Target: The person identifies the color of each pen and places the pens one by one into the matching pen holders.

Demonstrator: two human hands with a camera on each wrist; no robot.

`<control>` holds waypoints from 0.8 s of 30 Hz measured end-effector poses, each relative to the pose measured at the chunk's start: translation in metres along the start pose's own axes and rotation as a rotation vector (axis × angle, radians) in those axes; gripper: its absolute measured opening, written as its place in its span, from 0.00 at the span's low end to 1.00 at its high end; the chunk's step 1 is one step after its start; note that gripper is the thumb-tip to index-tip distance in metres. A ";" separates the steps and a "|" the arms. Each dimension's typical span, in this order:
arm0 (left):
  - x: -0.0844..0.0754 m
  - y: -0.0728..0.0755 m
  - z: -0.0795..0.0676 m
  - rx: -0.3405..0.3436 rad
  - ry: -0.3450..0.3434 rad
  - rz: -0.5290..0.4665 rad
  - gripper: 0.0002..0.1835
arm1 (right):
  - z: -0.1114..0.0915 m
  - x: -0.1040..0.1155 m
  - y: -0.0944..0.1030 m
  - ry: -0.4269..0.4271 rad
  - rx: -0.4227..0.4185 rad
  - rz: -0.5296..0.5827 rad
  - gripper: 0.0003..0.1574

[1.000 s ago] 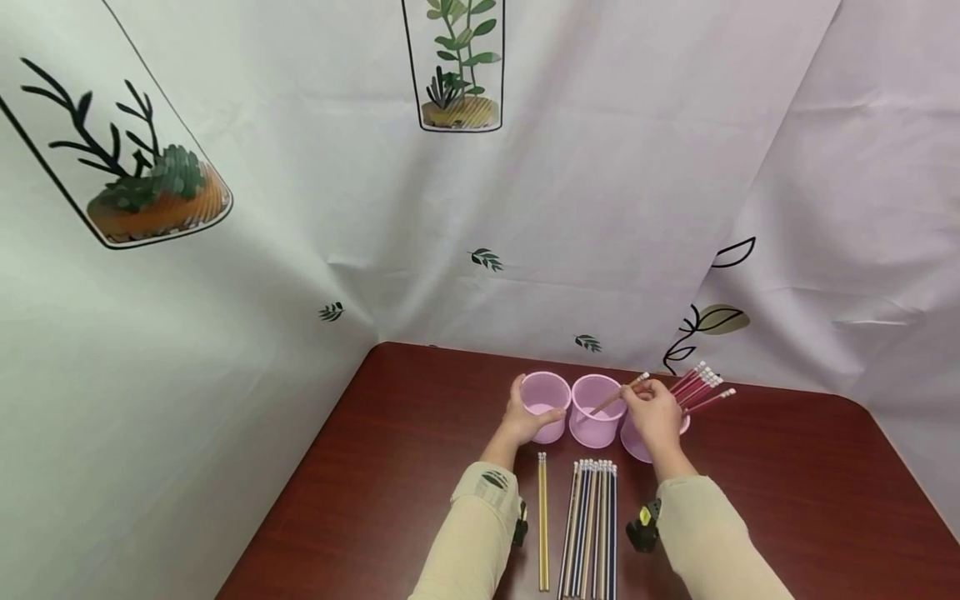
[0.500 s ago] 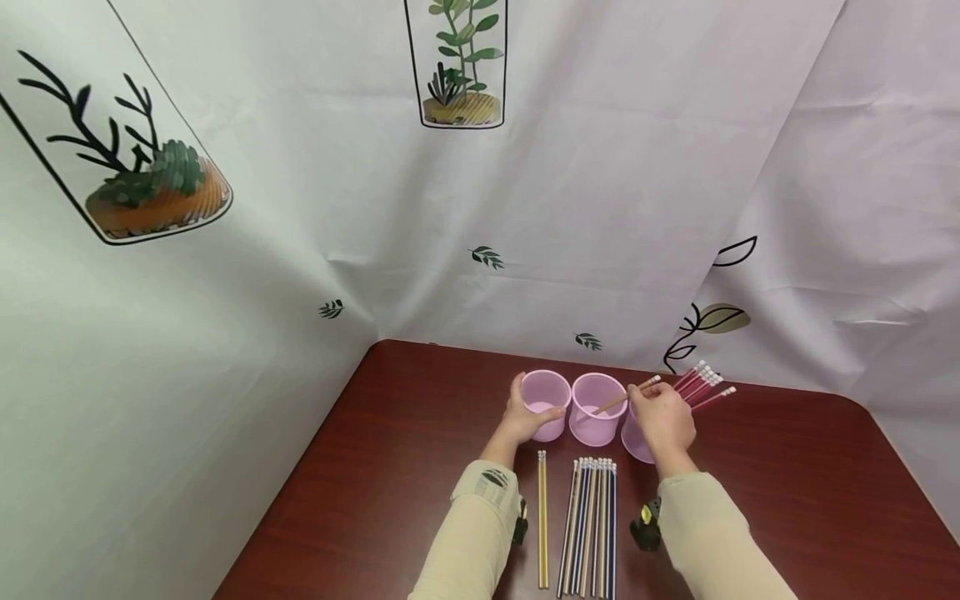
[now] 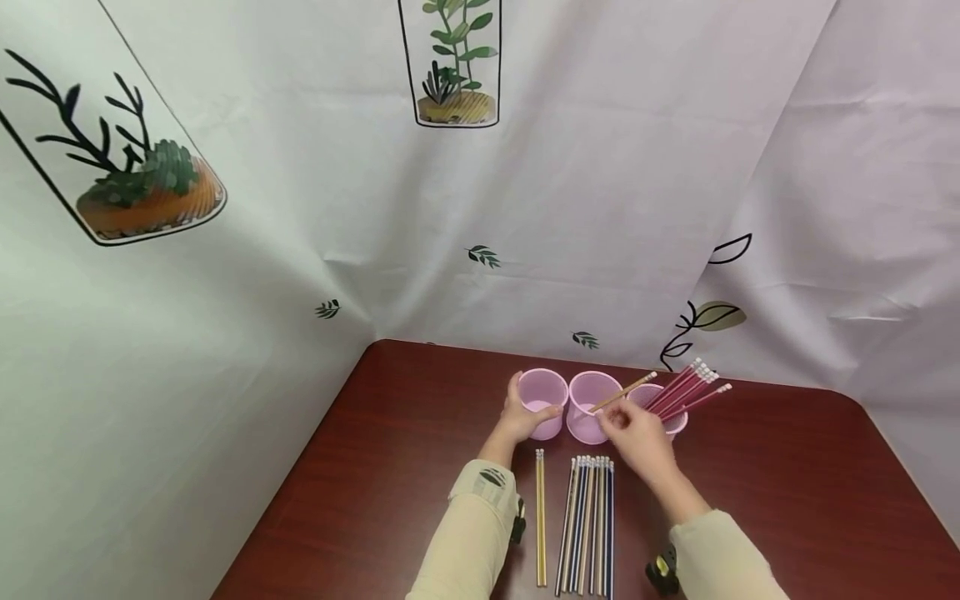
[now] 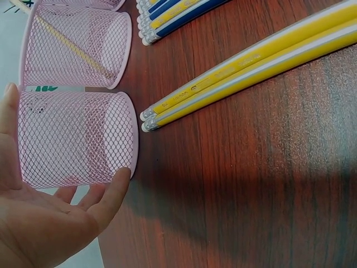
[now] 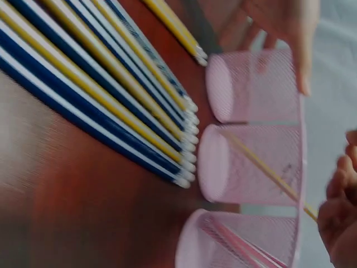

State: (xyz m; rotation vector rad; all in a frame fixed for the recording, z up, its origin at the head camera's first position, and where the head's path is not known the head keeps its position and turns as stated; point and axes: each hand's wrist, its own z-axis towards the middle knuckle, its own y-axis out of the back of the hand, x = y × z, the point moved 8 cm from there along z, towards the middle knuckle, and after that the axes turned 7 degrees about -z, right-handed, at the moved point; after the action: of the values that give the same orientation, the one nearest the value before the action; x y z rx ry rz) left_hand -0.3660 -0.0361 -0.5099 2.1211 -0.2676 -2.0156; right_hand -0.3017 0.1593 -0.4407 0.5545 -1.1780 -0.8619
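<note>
My left hand (image 3: pixel 517 417) holds the left pink mesh pencil cup (image 4: pixel 78 139), thumb at its near side and fingers around the other. In the middle cup (image 3: pixel 587 429) a single yellow pencil (image 3: pixel 633 387) leans to the right, its white eraser end up past the rim. My right hand (image 3: pixel 637 437) is off that pencil, just in front of the middle and right cups, with loosely bent fingers and nothing between them. Several dark pink pencils (image 3: pixel 686 388) lean in the right cup (image 3: pixel 678 423), eraser ends up. The left cup has no pencil in it.
Two yellow pencils (image 3: pixel 541 517) lie on the red-brown table (image 3: pixel 420 483) in front of the left cup. Beside them is a row of several blue and yellow striped pencils (image 3: pixel 587 525), erasers toward the cups. A white patterned cloth (image 3: pixel 600 208) hangs behind the table.
My right hand has let go of the yellow pencil, which now rests in the middle cup, and has moved left and toward me. My left hand stays on the left cup.
</note>
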 end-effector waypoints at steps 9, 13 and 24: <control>-0.001 0.000 -0.001 0.010 0.011 0.005 0.54 | -0.035 -0.024 -0.048 -0.004 0.341 -0.186 0.11; -0.002 0.000 -0.001 0.006 0.006 0.007 0.53 | -0.043 -0.034 -0.054 -0.022 0.368 -0.213 0.10; -0.002 0.001 -0.001 -0.004 0.007 -0.002 0.53 | -0.052 -0.038 -0.064 -0.069 0.353 -0.272 0.09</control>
State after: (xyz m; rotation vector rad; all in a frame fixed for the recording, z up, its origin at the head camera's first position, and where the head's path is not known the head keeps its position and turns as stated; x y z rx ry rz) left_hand -0.3649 -0.0362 -0.5078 2.1263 -0.2601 -2.0070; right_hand -0.2763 0.1507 -0.5275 0.9976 -1.3477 -0.9122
